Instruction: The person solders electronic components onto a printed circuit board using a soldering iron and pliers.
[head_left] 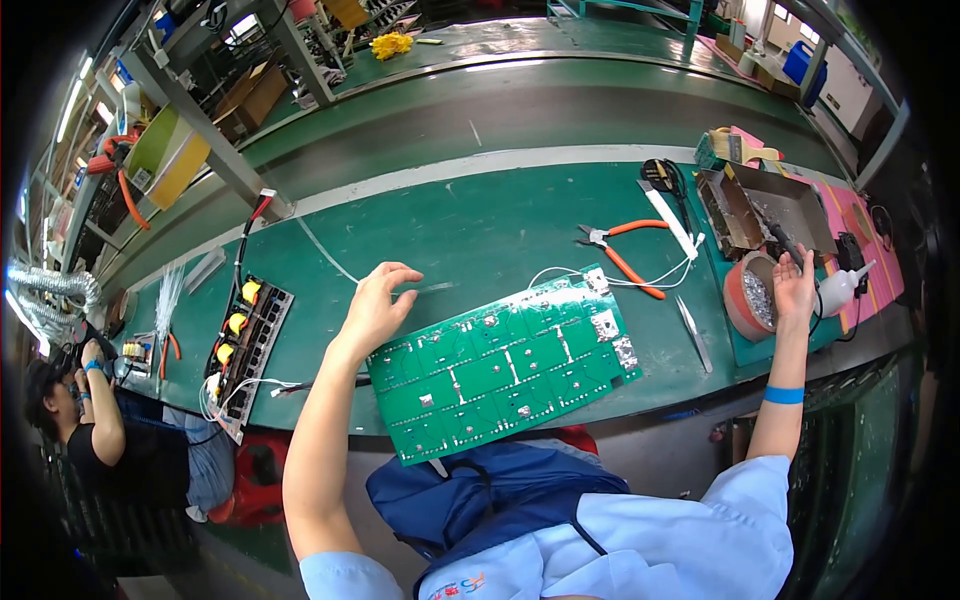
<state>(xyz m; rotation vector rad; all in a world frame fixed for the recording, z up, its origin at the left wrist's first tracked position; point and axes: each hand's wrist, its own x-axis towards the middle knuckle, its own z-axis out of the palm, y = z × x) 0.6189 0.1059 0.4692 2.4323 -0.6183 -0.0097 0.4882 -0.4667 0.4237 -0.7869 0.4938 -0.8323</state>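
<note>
A large green circuit board (500, 365) with silvery solder patches lies tilted over the table's near edge, solder side up. My left hand (378, 312) is over its upper left corner, fingers apart and holding nothing that shows. Over at the right, my right hand (795, 288) is turned palm up with its fingers stretched out. Its fingertips are close to the dark handle of a soldering iron (783, 238), which leans in a brown metal tray (735, 212). Just beside that hand stands a reddish round bowl (740, 300) of small metallic pieces.
Orange-handled cutters (630, 262), tweezers (692, 335) and a white cable (672, 226) lie right of the board. A white squeeze bottle (840, 290) is at far right. Leftward lies another assembled board (250, 350) with yellow parts. A co-worker (95, 420) sits at far left.
</note>
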